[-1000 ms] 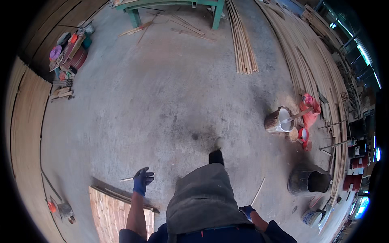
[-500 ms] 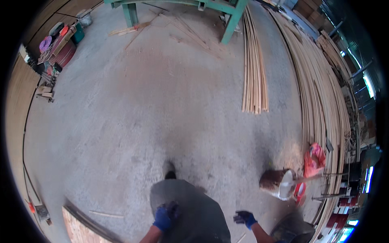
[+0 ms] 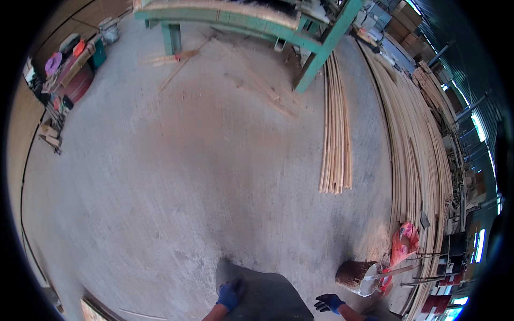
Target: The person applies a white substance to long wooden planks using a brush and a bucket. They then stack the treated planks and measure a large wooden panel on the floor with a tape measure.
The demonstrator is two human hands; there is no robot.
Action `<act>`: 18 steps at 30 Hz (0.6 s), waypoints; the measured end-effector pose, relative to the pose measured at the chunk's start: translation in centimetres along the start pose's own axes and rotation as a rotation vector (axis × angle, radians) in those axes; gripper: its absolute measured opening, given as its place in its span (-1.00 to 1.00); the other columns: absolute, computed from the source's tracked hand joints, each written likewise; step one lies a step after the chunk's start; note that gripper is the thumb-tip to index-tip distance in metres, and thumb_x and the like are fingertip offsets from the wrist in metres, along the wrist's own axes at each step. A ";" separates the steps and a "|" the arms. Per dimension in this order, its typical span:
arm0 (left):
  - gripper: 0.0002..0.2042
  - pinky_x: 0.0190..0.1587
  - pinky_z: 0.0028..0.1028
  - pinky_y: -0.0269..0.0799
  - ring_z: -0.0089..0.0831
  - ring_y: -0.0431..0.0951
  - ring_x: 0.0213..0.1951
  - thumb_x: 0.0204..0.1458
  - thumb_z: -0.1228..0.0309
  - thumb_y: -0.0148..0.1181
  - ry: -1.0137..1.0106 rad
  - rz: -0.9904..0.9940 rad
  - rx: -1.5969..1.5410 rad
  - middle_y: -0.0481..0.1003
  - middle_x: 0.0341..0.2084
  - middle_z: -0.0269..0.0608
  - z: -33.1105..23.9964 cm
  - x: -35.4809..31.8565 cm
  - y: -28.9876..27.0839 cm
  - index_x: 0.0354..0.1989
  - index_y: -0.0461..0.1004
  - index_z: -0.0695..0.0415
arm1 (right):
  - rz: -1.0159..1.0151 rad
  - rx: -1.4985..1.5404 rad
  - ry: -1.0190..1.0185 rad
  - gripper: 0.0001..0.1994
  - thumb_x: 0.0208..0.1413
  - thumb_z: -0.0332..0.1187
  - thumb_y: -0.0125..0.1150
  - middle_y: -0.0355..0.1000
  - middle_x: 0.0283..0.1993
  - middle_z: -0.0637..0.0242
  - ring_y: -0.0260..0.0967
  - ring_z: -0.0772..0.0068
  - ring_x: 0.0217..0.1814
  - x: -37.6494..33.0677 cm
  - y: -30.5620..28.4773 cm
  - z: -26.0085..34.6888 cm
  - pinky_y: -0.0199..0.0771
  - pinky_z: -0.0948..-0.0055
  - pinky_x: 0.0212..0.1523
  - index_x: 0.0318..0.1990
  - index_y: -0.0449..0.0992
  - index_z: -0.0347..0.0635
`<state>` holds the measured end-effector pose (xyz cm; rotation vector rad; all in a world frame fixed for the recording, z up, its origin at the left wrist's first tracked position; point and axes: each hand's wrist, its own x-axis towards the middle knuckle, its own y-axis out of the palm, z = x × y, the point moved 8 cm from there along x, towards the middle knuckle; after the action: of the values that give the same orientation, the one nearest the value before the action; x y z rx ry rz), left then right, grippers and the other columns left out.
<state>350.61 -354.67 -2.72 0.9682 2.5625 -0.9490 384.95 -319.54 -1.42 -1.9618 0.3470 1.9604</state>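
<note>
My left hand (image 3: 229, 296), in a blue work glove with a dark coating, is held in front of the dark clothing (image 3: 267, 297) over my body. Its fingers blend into that cloth, so their position is unclear. Off to the right, my right hand (image 3: 328, 303) wears a matching glove. Its fingers are apart, point left and hold nothing. Nearest to it is a round brown container (image 3: 354, 274) with a whitish end, on the concrete floor.
Ahead stands a green metal bench (image 3: 235, 21) with wood scraps (image 3: 171, 58) beneath it. A bundle of wooden strips (image 3: 336, 134) lies right of centre; longer strips (image 3: 417, 160) line the right side. A red bag (image 3: 404, 243) rests against them. A dark red drum (image 3: 79, 83) stands far left.
My view has shifted forward: the green bench shows more fully, and the strip bundle and brown container sit lower in the picture. Both hands stay low, the left still against the dark clothing.
</note>
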 end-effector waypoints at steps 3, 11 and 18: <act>-0.63 -0.03 -0.28 0.51 -0.12 0.63 -0.16 0.16 0.16 0.15 -0.114 0.154 -0.146 0.62 -0.23 -0.01 2.0 3.0 3.1 0.03 0.54 0.14 | 0.036 0.182 0.019 -0.63 0.31 -0.16 0.06 0.53 0.01 -0.08 0.53 -0.05 0.00 -3.3 -3.3 1.0 0.55 0.05 0.00 0.13 0.44 -0.19; -0.64 -0.38 -0.35 0.56 -0.33 0.59 -0.37 0.25 0.18 0.11 -0.363 0.085 -0.722 0.58 -0.33 -0.09 -6.6 10.5 -8.3 -0.04 0.52 0.26 | 0.141 0.161 0.148 -0.67 0.27 -0.17 0.12 0.58 -0.09 0.09 0.57 0.07 -0.14 -2.5 -9.2 3.8 0.58 0.05 -0.12 0.08 0.50 -0.11; -0.62 -0.31 -0.29 0.48 -0.27 0.59 -0.17 0.20 0.05 0.11 -0.771 -0.070 -0.893 0.56 -0.12 -0.09 -13.5 17.3 -13.1 0.04 0.46 0.03 | -0.013 -0.668 -0.556 -0.75 0.27 -0.18 0.14 0.59 -0.29 0.23 0.55 0.33 -0.34 7.4 -23.7 39.6 0.52 0.24 -0.41 -0.11 0.59 -0.15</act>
<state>329.00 -344.65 6.60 0.1828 1.9720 -0.0587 358.54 -281.34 -6.56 -1.5942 -0.5228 2.7266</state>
